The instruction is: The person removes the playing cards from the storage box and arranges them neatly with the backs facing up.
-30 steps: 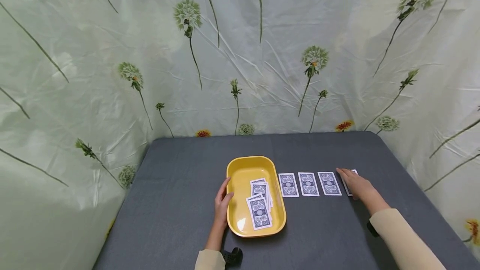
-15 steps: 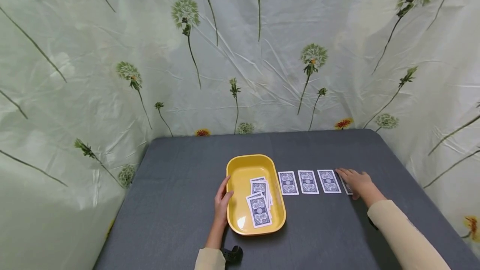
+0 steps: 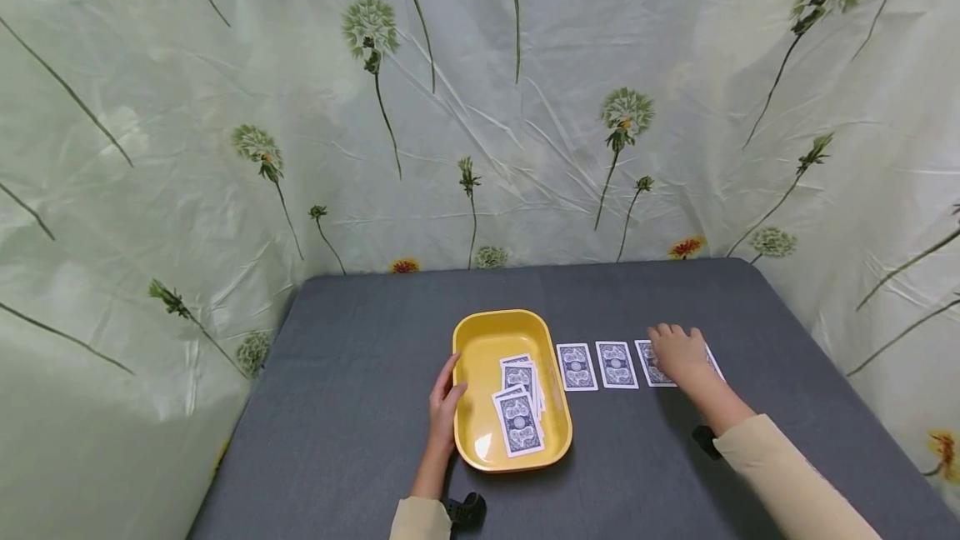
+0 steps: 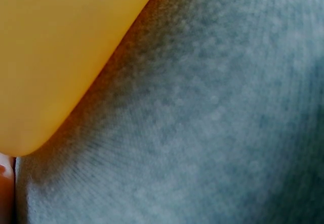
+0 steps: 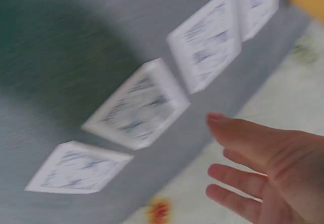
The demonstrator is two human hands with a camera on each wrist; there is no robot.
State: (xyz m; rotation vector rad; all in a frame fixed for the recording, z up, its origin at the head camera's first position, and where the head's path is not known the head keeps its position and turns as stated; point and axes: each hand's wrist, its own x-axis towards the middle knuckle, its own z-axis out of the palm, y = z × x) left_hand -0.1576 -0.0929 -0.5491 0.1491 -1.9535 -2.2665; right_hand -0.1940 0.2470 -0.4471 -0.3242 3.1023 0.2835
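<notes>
My left hand (image 3: 444, 402) holds the left side of a yellow tray (image 3: 468, 340), thumb over its rim and fingers along the outer wall. Inside the tray lie several overlapping blue-backed playing cards (image 3: 520, 427). To its right is a row of face-down playing cards (image 3: 577, 367). My right hand (image 3: 678, 354) is raised over the third card (image 3: 651, 367) and partly covers the fourth card (image 3: 715, 363) in the head view. The right wrist view shows the right hand's fingers (image 5: 235, 178) loosely extended, apart from the cards and holding nothing.
A dark grey cloth (image 3: 360, 373) covers the table. Behind it and at both sides hangs a pale curtain (image 3: 540, 148) with dandelion prints. Black wrist straps (image 3: 467, 510) sit at both cuffs.
My right hand has lifted off the fourth card and shifted left over the third. The fourth card stays in the row. My left hand and the tray keep their place.
</notes>
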